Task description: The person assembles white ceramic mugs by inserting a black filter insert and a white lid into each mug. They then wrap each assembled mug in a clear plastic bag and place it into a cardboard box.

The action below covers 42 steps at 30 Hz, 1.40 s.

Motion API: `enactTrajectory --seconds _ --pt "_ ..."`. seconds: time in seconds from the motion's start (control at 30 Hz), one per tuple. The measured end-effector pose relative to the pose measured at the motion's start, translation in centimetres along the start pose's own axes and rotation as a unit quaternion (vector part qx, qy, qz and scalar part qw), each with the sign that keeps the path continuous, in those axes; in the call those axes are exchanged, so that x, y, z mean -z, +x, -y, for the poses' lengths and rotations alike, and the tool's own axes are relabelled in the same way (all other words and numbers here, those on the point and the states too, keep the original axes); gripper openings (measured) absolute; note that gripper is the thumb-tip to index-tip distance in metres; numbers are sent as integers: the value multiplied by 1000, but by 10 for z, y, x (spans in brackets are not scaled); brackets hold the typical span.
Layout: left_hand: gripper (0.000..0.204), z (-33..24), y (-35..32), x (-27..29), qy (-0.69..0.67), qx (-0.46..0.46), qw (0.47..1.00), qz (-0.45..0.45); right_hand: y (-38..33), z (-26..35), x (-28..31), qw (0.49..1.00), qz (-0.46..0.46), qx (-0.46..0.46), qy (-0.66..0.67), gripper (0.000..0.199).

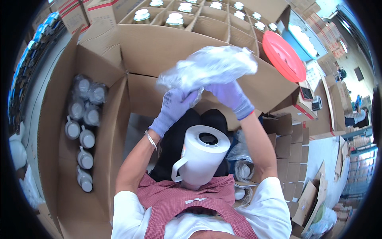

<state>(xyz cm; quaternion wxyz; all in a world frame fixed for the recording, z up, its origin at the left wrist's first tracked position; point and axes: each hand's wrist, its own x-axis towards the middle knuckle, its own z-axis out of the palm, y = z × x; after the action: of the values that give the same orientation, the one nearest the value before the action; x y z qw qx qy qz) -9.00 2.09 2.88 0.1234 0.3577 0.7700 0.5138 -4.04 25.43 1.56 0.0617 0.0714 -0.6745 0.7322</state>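
A white jug sits in the person's lap, between the two arms. Its long side runs away from the belly and leans a bit to the right. The wide round end points up and away, the thin end points down to the red checked apron, and the handle sticks out on the left.

A clear plastic bag is up past the jug, stretched sideways, with its right end a bit higher. The left hand has its grip closed on the bunched edge of the bag. The right hand touches the bag too, but its fingertips are hidden, so I cannot tell how tight that grip is.

The bag is blurry, and the jug's thin end is hard to see.

The jug is smooth and plain, with a black circle (like a big dark button) in its wide end. The bag is shiny, thin and crinkly. Both hands wear light purple gloves.

On the left, more white jugs lie in a brown box, some wrapped in plastic.
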Motion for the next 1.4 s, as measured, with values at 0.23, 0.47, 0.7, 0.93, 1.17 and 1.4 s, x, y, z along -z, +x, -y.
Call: enactTrajectory --seconds 0.23,0.47,0.7,0.93,1.17,1.4 --pt "25 -1 19 -35 -288 -94 950 -77 -47 15 -27 798 -82 64 -594 81" --pt "49 14 -4 18 -543 77 836 0 -100 -37 10 892 -265 1 -365 27" --pt "108 -4 -22 -23 -8 -123 988 91 -109 5 -24 934 -265 39 -236 25" --pt "29 53 -30 -25 -14 -90 985 -143 -113 38 -30 965 -252 -59 48 33" --pt "48 126 -67 9 -48 -17 996 -68 -91 14 -19 832 -85 -132 -532 20" --pt "50 97 -187 12 -81 55 995 -9 -184 5 -57 808 -257 50 -528 22"
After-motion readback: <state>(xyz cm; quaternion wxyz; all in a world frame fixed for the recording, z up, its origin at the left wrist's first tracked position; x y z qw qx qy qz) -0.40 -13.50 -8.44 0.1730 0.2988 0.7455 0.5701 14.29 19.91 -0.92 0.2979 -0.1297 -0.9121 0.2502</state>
